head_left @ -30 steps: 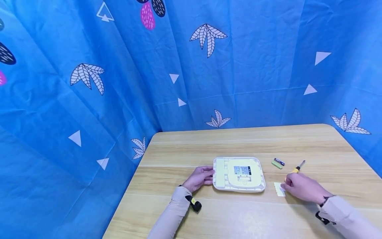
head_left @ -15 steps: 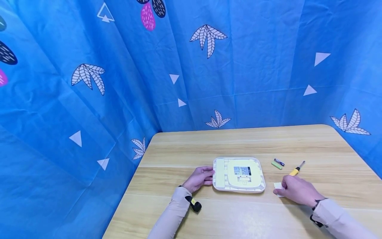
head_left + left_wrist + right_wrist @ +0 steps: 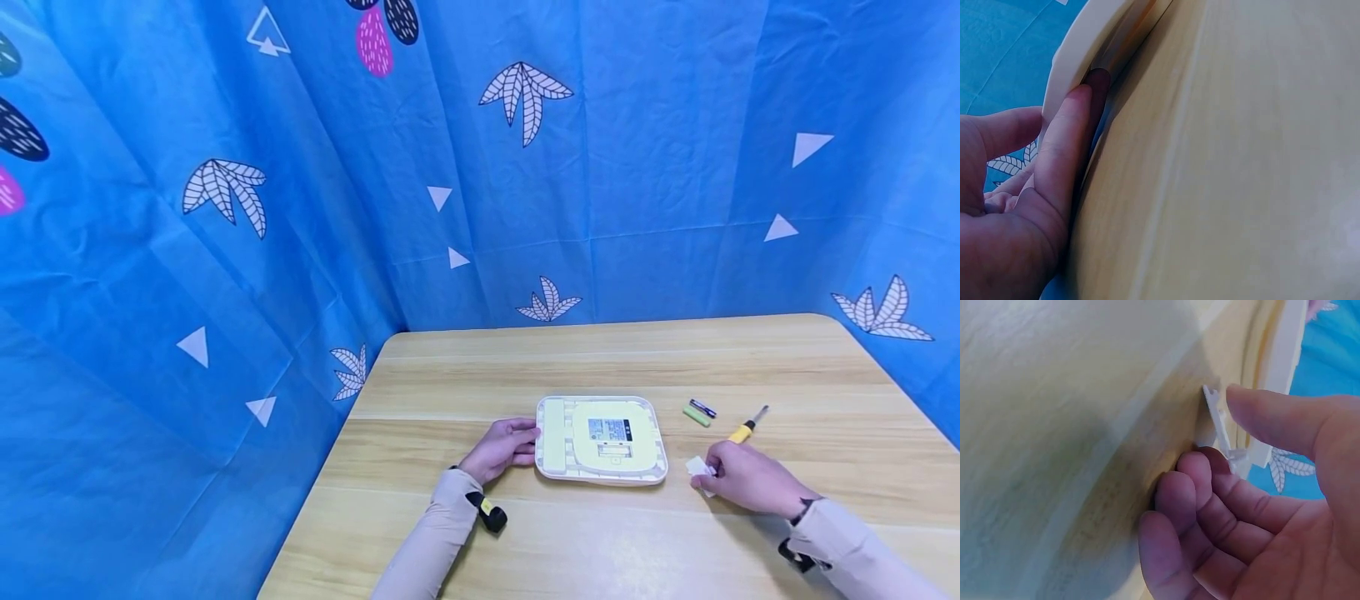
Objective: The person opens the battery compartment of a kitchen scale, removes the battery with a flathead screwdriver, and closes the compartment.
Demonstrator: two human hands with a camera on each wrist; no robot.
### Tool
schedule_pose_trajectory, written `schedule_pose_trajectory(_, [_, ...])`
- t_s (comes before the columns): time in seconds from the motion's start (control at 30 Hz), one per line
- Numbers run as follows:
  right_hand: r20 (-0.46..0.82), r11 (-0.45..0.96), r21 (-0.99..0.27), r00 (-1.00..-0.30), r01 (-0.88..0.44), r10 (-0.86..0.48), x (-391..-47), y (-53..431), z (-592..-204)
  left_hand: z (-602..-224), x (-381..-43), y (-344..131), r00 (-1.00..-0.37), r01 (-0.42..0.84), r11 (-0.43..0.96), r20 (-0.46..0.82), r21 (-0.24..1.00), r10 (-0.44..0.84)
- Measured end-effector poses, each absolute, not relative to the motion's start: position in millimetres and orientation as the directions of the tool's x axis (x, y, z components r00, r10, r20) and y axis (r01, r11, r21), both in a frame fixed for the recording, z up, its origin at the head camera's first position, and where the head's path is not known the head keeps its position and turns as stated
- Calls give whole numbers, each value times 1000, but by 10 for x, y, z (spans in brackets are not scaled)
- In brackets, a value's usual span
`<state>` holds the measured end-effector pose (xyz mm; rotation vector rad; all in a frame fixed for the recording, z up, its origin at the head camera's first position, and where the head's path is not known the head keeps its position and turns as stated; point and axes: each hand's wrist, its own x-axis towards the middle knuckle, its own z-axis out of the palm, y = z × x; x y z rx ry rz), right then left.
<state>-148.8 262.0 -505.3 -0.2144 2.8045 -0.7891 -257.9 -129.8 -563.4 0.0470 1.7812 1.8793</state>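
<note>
A white rectangular device (image 3: 641, 458) lies underside up on the table, with a label and a small uncovered battery compartment (image 3: 615, 451) showing. At its left end my left hand (image 3: 498, 450) grips the rim; in the left wrist view the fingers (image 3: 1063, 144) reach under the edge while the thumb side touches the outer wall. To the right of the device, my right hand (image 3: 753, 479) holds a small white battery cover (image 3: 697, 467) just at the tabletop. The right wrist view has this cover (image 3: 1217, 419) tilted on edge between thumb and curled fingers, partly hidden.
Two small batteries, one green (image 3: 696, 417) and one dark (image 3: 702, 407), lie beyond the right hand. A yellow-handled screwdriver (image 3: 741, 432) rests just behind that hand, its handle partly covered. Blue patterned cloth (image 3: 480, 167) hangs behind and left of the wooden table (image 3: 465, 367).
My right hand has shifted slightly left over the battery cover and taken hold of it; the cover now tilts up from the table. The left hand and the device stay put.
</note>
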Motion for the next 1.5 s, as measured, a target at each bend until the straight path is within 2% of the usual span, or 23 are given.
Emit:
schedule_pose_trajectory(0.33, [-138,718,-673,-923,-178,-358,-1570,2833,-5115,-5613,-2560,-1299,-850,-359,21,-336,933,406])
schedule_pose_trajectory(0.73, [-192,609,-784,-887,-118,-419,-1578,2894,-5039,-5613,-2561,-1297,-853,-355,14,-330,935,403])
schedule_pose_trajectory(0.9, [-216,585,-806,-876,-89,-431,-1589,2887,-5002,-5626,-2563,-1301,-852,-353,13,-327,936,408])
schedule_pose_trajectory(1.5, [-64,576,-785,-897,-226,-438,-1676,2884,-4818,-5616,-2563,-1293,-854,-345,16,-321,938,410])
